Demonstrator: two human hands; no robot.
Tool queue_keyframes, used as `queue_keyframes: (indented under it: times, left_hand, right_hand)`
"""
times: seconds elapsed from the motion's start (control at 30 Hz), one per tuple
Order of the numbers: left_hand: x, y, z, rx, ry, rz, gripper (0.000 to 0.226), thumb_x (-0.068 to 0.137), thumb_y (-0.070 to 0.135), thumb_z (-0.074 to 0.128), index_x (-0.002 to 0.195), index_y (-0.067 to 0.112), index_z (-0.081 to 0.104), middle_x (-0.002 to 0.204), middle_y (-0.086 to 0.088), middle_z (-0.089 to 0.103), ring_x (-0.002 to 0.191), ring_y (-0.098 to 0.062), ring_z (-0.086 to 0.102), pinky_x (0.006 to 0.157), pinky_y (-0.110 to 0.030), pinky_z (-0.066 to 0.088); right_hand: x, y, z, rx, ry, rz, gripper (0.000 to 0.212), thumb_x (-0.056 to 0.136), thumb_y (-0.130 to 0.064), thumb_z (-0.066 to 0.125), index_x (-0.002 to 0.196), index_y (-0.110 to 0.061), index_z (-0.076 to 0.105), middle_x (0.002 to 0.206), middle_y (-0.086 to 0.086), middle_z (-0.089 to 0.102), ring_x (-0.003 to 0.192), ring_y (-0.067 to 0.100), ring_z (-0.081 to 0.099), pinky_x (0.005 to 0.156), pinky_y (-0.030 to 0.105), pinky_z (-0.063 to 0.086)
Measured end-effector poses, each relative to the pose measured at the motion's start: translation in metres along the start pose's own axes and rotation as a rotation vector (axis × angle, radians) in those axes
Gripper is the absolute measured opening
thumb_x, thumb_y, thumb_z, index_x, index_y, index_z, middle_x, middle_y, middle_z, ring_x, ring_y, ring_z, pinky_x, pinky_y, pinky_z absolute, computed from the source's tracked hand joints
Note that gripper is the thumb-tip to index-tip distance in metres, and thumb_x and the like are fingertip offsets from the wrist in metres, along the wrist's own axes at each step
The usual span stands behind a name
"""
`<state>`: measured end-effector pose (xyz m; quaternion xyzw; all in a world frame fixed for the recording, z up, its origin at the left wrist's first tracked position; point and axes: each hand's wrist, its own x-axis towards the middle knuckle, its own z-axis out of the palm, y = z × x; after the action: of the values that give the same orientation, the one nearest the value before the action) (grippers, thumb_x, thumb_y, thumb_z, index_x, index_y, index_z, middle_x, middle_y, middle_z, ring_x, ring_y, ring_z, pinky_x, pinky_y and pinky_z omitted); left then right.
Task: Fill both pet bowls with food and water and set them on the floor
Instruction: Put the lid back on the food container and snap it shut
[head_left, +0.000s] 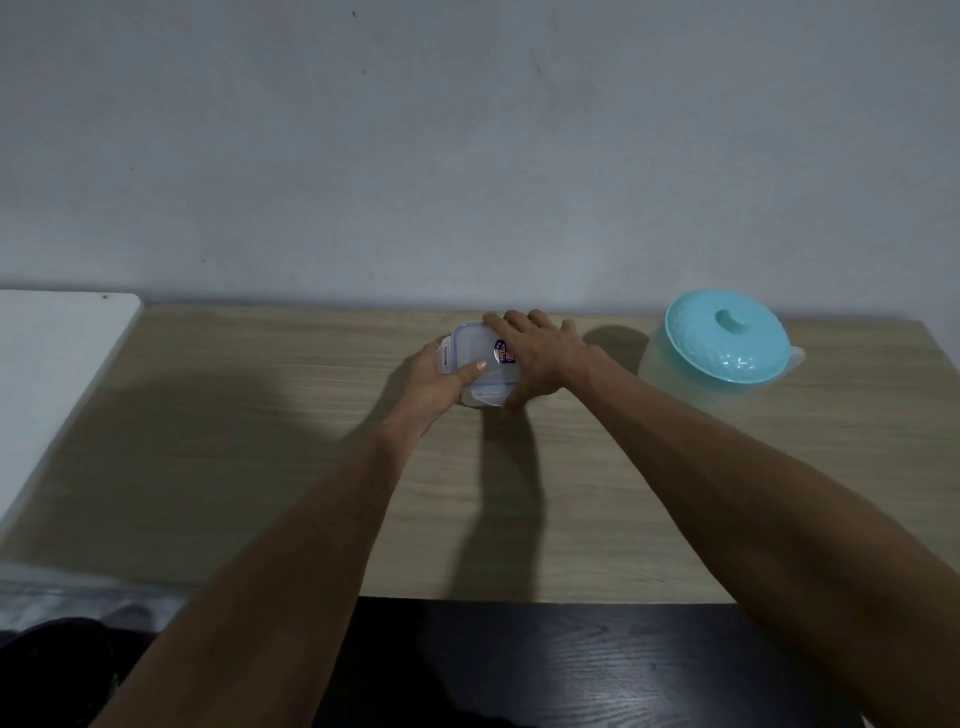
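Barely started tbh: left hand (434, 382) and right hand (540, 358) both grip the lidded food container (470, 348); teal-lidded pitcher (727, 340) sits right of the right hand, no bowls visible.

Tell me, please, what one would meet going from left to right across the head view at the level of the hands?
white surface → left hand → clear lidded container → right hand → jug with turquoise lid
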<state>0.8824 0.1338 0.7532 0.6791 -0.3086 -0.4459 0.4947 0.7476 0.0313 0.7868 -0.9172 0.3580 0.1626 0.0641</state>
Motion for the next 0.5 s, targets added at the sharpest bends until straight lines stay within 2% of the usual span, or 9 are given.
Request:
queue_keyframes:
  times: [0.03,0.1,0.17,0.33,0.5]
  left_hand:
    - [0.001,-0.002,-0.002,0.004,-0.037,-0.002,0.038,0.083,0.015,0.076,0.115,0.012,0.057,0.109,-0.004,0.067,0.092,-0.019,0.067,0.062,-0.022,0.053]
    - [0.0,-0.008,-0.003,0.012,-0.095,-0.005,0.053,0.08,0.018,0.079,0.128,0.015,0.056,0.113,-0.002,0.069,0.093,-0.014,0.068,0.06,-0.016,0.053]
    - [-0.002,-0.011,-0.003,-0.003,-0.098,0.005,0.06,0.08,0.016,0.079,0.134,0.019,0.052,0.112,0.0,0.068,0.09,-0.008,0.066,0.057,-0.011,0.051]
    - [0.004,-0.013,-0.002,0.011,-0.126,0.03,0.062,0.08,0.015,0.079,0.135,0.018,0.05,0.123,-0.004,0.067,0.093,-0.009,0.066,0.061,-0.011,0.051]
    - [0.006,-0.018,-0.002,0.009,-0.115,0.048,0.062,0.08,0.018,0.079,0.135,0.022,0.051,0.118,0.002,0.067,0.091,-0.006,0.065,0.063,-0.014,0.051]
  right_hand:
    - [0.0,0.0,0.0,-0.005,-0.004,-0.002,0.135,0.055,-0.063,0.083,0.155,-0.025,0.001,0.157,0.001,0.023,0.142,0.032,0.026,0.106,0.058,0.033]
    - [0.0,-0.001,0.001,-0.027,0.007,-0.004,0.135,0.056,-0.063,0.082,0.155,-0.024,0.0,0.157,0.002,0.022,0.142,0.032,0.026,0.105,0.058,0.033]
    - [-0.001,-0.001,0.004,-0.04,0.022,-0.007,0.134,0.057,-0.062,0.082,0.155,-0.023,0.0,0.157,0.003,0.021,0.142,0.032,0.026,0.105,0.057,0.033]
    - [0.0,-0.001,0.004,-0.04,0.028,0.007,0.132,0.057,-0.06,0.083,0.155,-0.024,0.002,0.154,0.004,0.026,0.139,0.032,0.03,0.104,0.058,0.034]
    - [0.001,-0.001,0.012,-0.054,0.113,0.019,0.119,0.062,-0.054,0.08,0.153,-0.025,0.009,0.147,0.005,0.034,0.132,0.032,0.037,0.098,0.053,0.037]
